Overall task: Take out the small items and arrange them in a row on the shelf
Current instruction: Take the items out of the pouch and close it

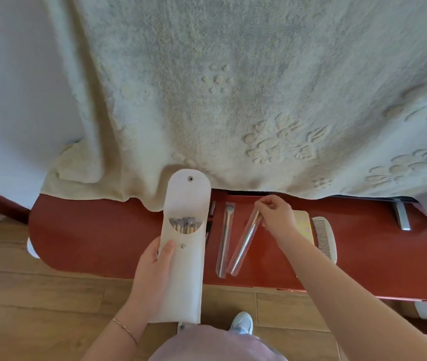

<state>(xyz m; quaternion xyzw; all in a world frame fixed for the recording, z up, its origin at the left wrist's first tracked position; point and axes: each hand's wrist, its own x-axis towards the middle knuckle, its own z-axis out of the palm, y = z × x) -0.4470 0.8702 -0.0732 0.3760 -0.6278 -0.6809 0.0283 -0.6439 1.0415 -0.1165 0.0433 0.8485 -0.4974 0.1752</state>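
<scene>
My left hand (155, 267) grips a tall white pouch (185, 269) with its snap flap open; several brush tips (185, 224) show in its mouth. My right hand (274, 217) pinches the top of a makeup brush in a clear sleeve (242, 244), which leans diagonally with its lower end on the red shelf (97, 235). Just left of it another sleeved brush (224, 238) lies flat on the shelf. Dark small items (211, 212) peek out behind the pouch's right edge.
A white comb (324, 235) and a yellowish pad (304, 225) lie on the shelf to the right of my hand. A cream embossed cloth (233, 100) hangs over the shelf's back. A metal bracket (401, 216) stands at far right. Wooden floor (37, 295) lies below.
</scene>
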